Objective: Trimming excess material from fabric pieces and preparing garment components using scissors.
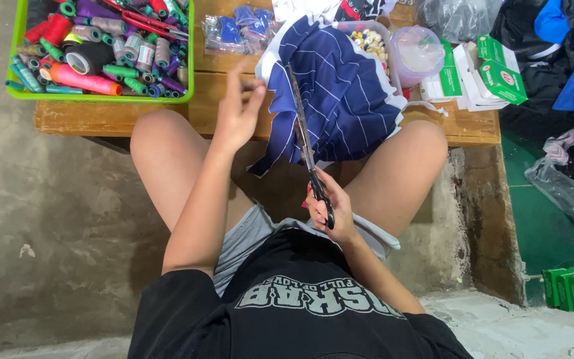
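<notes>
R hand [330, 209], lower centre of frame, is clamped round the handles of black scissors [307, 143]; blades run up toward the top, lying closed against a navy pinstriped cloth [347, 86] w/ white edging. The cloth drapes off the front edge of a wooden bench [114, 116] at frame centre, hanging between the person's knees. L hand [237, 113], centre-left, sits just beside the cloth's left edge, fingers pinched together at the tips (can't tell if they grip thread or the hem). The two hands are well apart.

Upper left: green tray [14, 66] full of thread spools, many colours. Top centre: small plastic bags [234, 30] w/ blue bits. Behind the cloth, a clear tub [416, 53] and a container of pale beads [367, 41]. Upper right: green-and-white boxes [493, 70] on the bench end.
</notes>
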